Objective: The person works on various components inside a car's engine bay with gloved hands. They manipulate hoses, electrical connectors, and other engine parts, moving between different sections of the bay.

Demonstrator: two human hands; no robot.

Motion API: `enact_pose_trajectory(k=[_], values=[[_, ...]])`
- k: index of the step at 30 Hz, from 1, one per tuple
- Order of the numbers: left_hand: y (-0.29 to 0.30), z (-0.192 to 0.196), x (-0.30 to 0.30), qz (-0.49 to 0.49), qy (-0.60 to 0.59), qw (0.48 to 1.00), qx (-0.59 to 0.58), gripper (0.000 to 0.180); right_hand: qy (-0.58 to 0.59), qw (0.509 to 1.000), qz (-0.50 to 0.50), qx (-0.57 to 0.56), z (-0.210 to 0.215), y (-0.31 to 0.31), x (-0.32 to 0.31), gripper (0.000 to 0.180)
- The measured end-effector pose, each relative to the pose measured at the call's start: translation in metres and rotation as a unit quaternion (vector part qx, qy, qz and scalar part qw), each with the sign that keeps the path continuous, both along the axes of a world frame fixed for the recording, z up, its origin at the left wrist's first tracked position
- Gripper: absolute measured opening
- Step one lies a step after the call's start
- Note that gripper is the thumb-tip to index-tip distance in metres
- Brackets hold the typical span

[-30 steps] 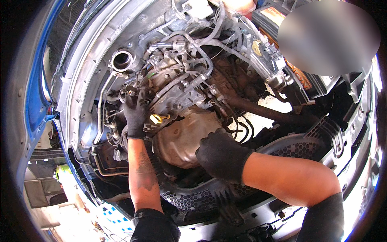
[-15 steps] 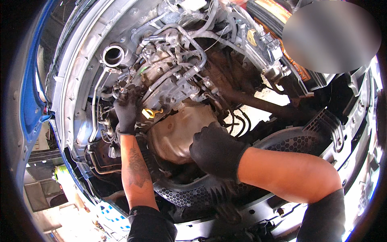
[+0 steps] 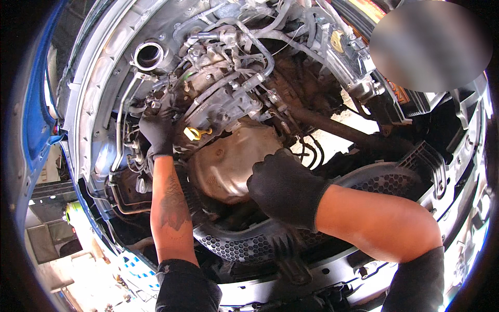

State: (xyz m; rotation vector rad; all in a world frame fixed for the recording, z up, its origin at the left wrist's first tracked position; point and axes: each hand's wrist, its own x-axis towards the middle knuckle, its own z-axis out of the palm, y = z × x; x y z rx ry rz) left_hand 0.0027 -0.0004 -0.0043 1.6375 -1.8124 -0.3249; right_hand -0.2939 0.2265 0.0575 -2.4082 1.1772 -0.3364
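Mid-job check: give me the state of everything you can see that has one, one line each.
Left hand: gloved, among engine parts; grip unclear.
Right hand: gloved, fingers curled; anything held is hidden.
Round metal port: open, uncovered.
Yellow loop handle: exposed; seating unclear.
Metal shield: browned, on the engine.
Black honeycomb guard: partly covered.

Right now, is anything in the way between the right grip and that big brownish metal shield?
Nothing visible stands between them. The black-gloved right grip overlaps the lower right edge of the brownish metal shield in this view, though actual contact is unclear. The yellow loop handle sits off the shield's upper left edge, out of the way.
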Motion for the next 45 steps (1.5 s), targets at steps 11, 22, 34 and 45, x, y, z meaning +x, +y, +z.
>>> enact_pose_trajectory(k=[11, 22, 34, 45], values=[[0.002, 0.01, -0.01, -0.015, 0.064, 0.998, 0.016, 0.024, 0.04, 0.999, 0.001, -0.004, -0.001, 0.0, 0.002, 0.011], [0.005, 0.009, -0.012, -0.038, 0.007, 0.999, -0.036, 0.027, -0.008, 1.0, 0.001, -0.002, -0.002, 0.0, 0.001, 0.011], [0.007, 0.011, -0.008, 0.022, 0.088, 0.995, 0.048, 0.013, 0.013, 1.0, 0.018, -0.012, -0.001, 0.0, 0.0, 0.013], [0.015, 0.019, -0.027, -0.026, -0.068, 0.996, -0.042, 0.018, 0.019, 0.999, 0.025, -0.009, -0.001, -0.002, 0.0, 0.012]])
